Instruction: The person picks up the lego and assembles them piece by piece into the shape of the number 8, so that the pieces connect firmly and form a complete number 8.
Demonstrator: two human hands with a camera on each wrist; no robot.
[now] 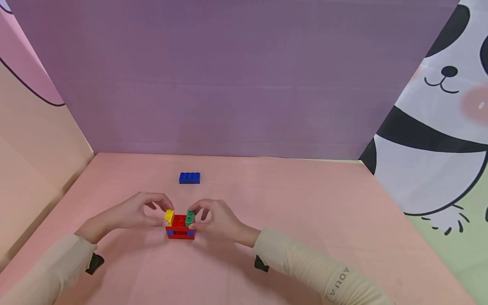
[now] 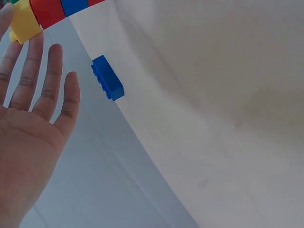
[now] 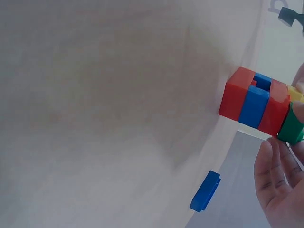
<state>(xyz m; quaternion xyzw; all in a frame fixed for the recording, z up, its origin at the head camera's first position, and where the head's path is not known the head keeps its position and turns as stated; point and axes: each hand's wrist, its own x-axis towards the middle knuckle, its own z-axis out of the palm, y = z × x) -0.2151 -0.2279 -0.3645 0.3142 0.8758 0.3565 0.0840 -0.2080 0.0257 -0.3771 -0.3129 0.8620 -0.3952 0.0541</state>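
A small toy-brick stack stands on the table before me, with a red brick [image 1: 179, 221] on top and another red brick [image 1: 181, 237] at its base. Between these two layers, small blue bricks [image 3: 253, 106] sit at the ends with a gap in the middle. My left hand [image 1: 133, 212] pinches a yellow brick [image 1: 169, 217] at the stack's left end, thumb in front and fingers behind. At the right end, a green brick [image 1: 189, 217] is pinched between the thumb and fingers of my right hand [image 1: 223, 221]. Both bricks sit on the upper red layer.
A loose blue brick [image 1: 189, 178] lies on the pink tabletop [image 1: 305, 212] behind the stack. A purple panel [image 1: 236, 80] rises along the table's far edge. Side panels stand left and right, the right one printed with a panda [image 1: 438, 178].
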